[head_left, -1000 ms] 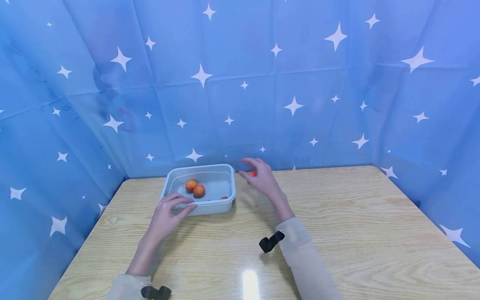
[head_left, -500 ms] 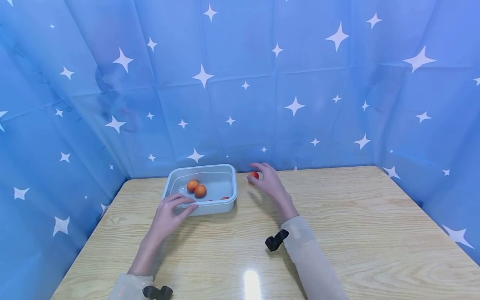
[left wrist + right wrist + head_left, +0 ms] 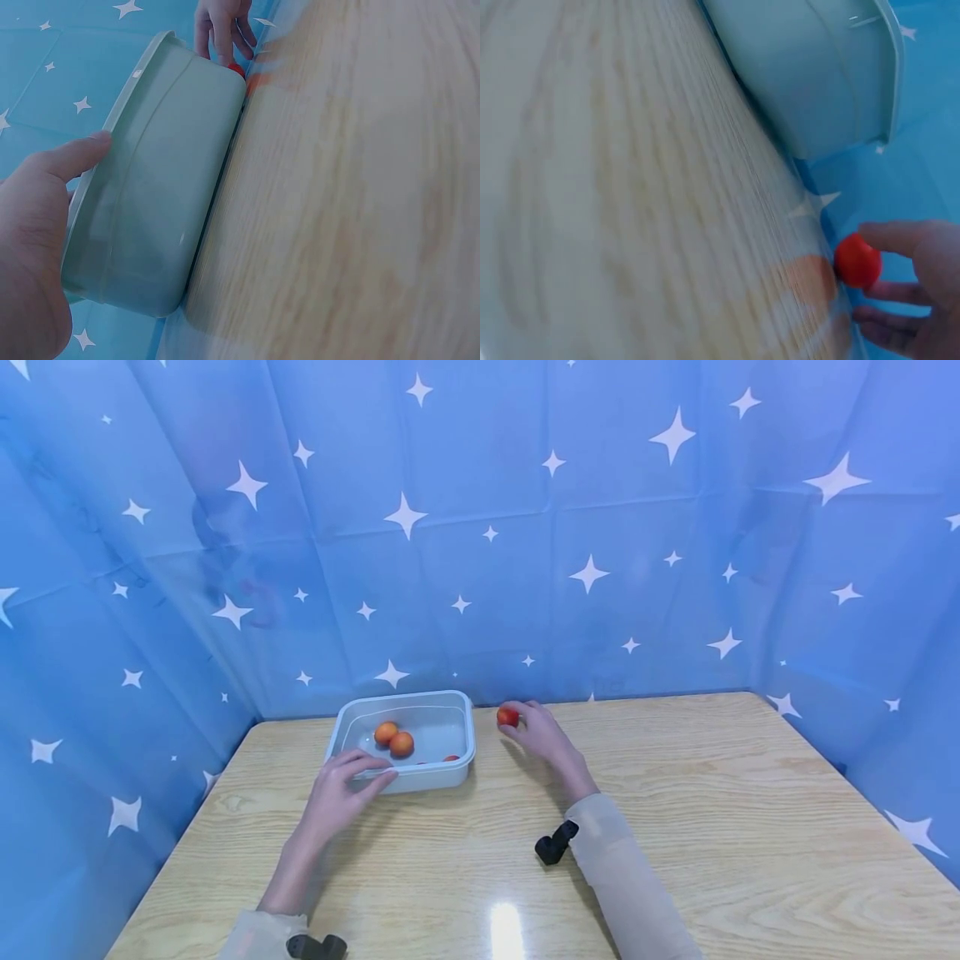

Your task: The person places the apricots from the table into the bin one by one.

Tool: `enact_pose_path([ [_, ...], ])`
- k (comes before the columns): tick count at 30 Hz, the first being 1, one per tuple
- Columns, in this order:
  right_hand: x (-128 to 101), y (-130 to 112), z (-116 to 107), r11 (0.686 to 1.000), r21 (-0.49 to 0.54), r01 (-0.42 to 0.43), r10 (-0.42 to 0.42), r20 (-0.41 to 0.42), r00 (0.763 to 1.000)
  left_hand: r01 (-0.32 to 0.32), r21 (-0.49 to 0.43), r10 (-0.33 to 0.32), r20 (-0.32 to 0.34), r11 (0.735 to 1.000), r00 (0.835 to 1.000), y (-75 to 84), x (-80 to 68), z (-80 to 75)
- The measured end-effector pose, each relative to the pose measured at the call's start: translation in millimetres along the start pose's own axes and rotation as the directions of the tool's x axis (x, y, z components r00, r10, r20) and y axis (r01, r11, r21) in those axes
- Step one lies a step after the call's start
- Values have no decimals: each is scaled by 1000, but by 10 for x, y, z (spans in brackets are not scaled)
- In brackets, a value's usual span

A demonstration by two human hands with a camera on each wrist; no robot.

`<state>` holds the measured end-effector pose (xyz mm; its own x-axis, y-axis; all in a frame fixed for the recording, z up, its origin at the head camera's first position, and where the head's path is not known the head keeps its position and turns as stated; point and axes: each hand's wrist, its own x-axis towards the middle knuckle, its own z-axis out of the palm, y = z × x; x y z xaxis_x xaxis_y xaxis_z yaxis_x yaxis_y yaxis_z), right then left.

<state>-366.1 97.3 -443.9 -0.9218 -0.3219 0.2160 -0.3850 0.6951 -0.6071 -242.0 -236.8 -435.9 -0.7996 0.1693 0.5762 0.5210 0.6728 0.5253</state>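
A light blue-green plastic box (image 3: 438, 777) stands near the table's back edge, left of centre. Inside lie two orange-red round fruits (image 3: 401, 744), like small tomatoes, and the tops of others peek over the front wall. My left hand (image 3: 335, 792) holds the box's front rim at its left part; in the left wrist view the thumb (image 3: 79, 156) lies on the rim, the other fingers mostly hidden behind it. Right of the box, my right hand (image 3: 546, 735) pinches a round red tomato-like fruit (image 3: 857, 261) between thumb and finger, close at the tabletop.
The wooden table (image 3: 675, 810) is glossy and ends at a blue curtain (image 3: 480, 568) with white stars, right behind the box. A black wrist camera (image 3: 557, 843) sits on the right sleeve, another (image 3: 317, 947) on the left.
My right hand has moved a little right and lower, and its thumb and finger have closed on the red tomato-like fruit. The left hand and the box stay put.
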Motion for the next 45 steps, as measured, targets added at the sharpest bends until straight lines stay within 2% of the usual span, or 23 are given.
enact_pose_path([
  [6, 22, 40, 26, 1000, -1, -7, 7, -12, 1000, -5, 7, 6, -13, 1000, 1000, -13, -11, 5],
  [12, 19, 47, 20, 998, -60, -29, 29, 10, 1000, -24, 3, 24, -14, 1000, 1000, -21, -9, 18],
  [17, 22, 57, 1, 996, -75, -41, 42, 15, 999, -12, 1, 12, -13, 1000, 1000, -6, -5, 12],
  [24, 13, 53, -27, 998, -29, -57, 57, 1, 998, -13, -4, 13, -12, 1000, 1000, -15, -5, 8],
  [30, -7, 12, -68, 998, 34, -58, 59, -40, 997, -50, -1, 50, -25, 999, 998, -43, -5, 12],
  [39, 14, -98, -150, 999, 44, 29, -22, -162, 987, -32, 5, 32, -14, 999, 999, -28, 3, 3],
  [45, 8, -172, -195, 994, 65, 86, -72, -202, 977, -24, 5, 24, -13, 1000, 1000, -20, 3, 4],
])
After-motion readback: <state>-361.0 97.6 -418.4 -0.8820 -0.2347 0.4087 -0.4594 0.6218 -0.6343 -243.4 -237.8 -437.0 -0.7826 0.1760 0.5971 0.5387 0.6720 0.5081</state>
